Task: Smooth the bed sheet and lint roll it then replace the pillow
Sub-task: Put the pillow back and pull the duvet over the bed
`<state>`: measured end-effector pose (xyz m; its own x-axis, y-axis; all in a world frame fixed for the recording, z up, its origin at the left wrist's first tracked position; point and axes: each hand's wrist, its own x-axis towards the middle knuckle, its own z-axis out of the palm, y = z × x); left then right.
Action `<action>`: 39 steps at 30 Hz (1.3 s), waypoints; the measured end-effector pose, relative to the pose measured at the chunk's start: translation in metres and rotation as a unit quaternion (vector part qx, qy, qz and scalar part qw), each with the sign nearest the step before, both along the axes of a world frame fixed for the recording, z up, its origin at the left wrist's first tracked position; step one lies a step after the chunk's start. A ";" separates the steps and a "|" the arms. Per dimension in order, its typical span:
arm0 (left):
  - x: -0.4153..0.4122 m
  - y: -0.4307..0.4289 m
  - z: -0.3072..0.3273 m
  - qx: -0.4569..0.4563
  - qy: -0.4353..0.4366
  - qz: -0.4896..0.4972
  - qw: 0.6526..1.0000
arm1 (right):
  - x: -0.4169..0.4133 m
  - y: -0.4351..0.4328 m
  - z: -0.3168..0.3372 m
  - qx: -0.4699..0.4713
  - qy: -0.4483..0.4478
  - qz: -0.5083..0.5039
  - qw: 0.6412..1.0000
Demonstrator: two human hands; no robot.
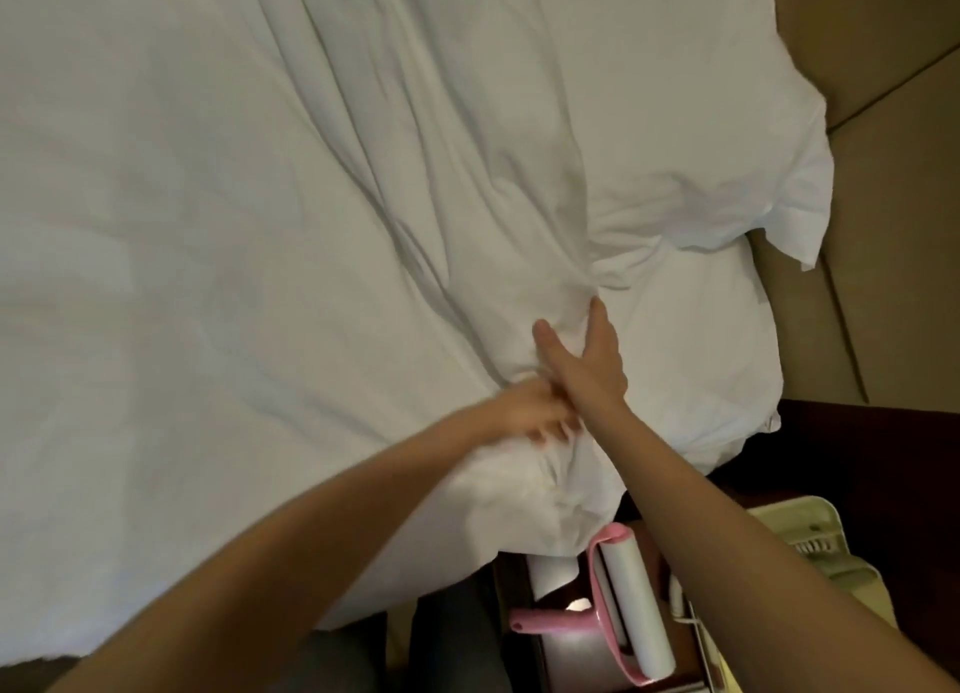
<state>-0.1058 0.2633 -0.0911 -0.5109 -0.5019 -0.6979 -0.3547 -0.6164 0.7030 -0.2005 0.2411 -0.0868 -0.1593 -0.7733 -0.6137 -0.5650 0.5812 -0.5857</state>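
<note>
My right hand (582, 360) lies flat, fingers straight, on the sheet (260, 225) near the bed's (441, 549) right edge, beside the pillow (701, 214). Left hand (530, 414) is too blurry to call. I'd anchor, then sweep the creases outward. Roller (631, 609) sits off the near corner.

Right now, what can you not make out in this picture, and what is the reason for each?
Head view:
- Left hand: motion blur, and partly behind the right hand; its grip on the sheet is unclear.
- Pale plastic item: partly behind the right forearm; what it is, unclear.
- Pillow: top cut off by the upper edge.
- Sheet: far side runs past the left and top edges.
</note>
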 end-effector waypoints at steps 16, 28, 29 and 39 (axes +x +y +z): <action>0.016 -0.214 0.059 -0.205 -0.281 0.274 0.897 | -0.059 -0.064 0.046 0.082 -0.041 -0.082 0.993; 0.151 -0.369 0.099 -0.200 -0.326 0.305 0.872 | 0.114 -0.251 0.063 -0.027 0.050 0.039 0.998; 0.149 -0.378 0.096 -0.165 -0.330 0.311 0.876 | 0.120 -0.255 0.063 -0.022 0.062 0.055 0.996; 0.122 -0.461 0.131 -0.346 -0.273 0.296 0.848 | 0.059 -0.325 0.089 -0.088 -0.141 -0.072 0.983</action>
